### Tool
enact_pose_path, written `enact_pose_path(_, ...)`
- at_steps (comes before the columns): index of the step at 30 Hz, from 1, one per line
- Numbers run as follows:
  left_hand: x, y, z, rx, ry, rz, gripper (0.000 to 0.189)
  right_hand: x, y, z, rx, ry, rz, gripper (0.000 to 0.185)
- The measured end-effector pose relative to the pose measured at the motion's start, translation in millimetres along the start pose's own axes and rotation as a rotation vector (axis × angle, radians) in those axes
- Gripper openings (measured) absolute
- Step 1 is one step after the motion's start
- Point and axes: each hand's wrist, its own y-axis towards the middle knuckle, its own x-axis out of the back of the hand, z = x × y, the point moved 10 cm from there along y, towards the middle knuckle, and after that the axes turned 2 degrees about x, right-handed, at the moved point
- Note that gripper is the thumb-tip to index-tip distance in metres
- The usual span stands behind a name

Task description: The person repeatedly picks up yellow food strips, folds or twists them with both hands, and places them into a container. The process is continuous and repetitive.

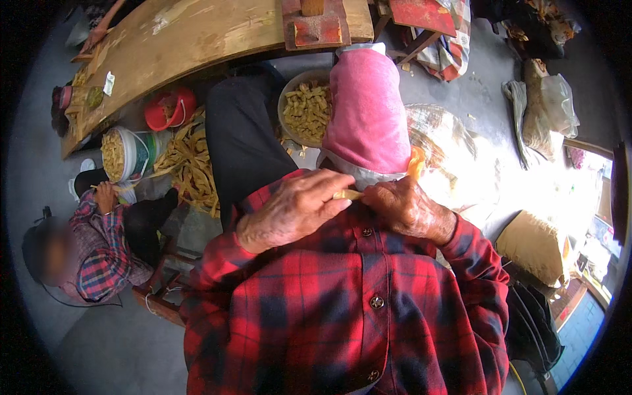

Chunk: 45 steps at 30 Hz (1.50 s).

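Observation:
Between my two hands is a small pale yellow folded strip (pixel 348 194), possibly dried plant material. My left hand (pixel 296 210) pinches it between thumb and fingers. The curled fingers of my right hand (pixel 407 207) grip its other end. A sunlit orange-yellow strip (pixel 416 162) shows just beyond the right hand; whether it joins the small piece cannot be told. Both hands are above my lap, in front of my red plaid shirt. A pink cloth (pixel 368 98) covers my knee beyond them. Left of it, a round basin (pixel 282 114) holds many yellowish folded pieces (pixel 307 111).
At the left, a seated person (pixel 106 237) holds a strip. Near them are a pile of flat strips (pixel 190 170), a white bucket (pixel 129 153) of pieces and a red bucket (pixel 160 116). A wooden table (pixel 212 34) stands ahead; sacks (pixel 535 247) lie right.

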Motion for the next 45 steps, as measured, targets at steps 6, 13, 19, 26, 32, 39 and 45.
enact_pose_path(6,-7.3,-5.8,-21.1,-0.206,0.057,0.093,0.015,6.5,5.2,22.5,0.115,-0.022,-0.091,0.01)
enact_pose_path(13,66.9,-21.5,-32.1,-0.163,0.316,0.012,0.007,0.7,24.6,19.0,0.165,-0.031,-0.122,0.014)
enact_pose_path(19,84.8,-29.2,-37.2,0.02,0.609,-0.022,0.025,0.3,42.5,36.1,0.189,-0.099,-0.04,0.013)
enact_pose_path(26,3.8,-26.9,-54.8,-0.185,0.548,0.143,0.012,-5.3,25.8,44.0,0.221,0.047,0.02,0.014)
enact_pose_path(32,7.2,-45.9,-69.0,-0.163,0.437,0.261,0.012,12.2,6.8,68.7,0.268,0.171,-0.031,0.02)
enact_pose_path(39,103.4,-74.9,-58.3,0.207,-0.467,-0.362,0.025,59.7,23.2,98.3,0.298,0.216,-0.333,0.024)
enact_pose_path(45,105.5,-38.7,-78.9,-0.206,-1.364,-0.355,0.031,72.1,42.8,107.3,0.273,0.159,-0.476,0.021)
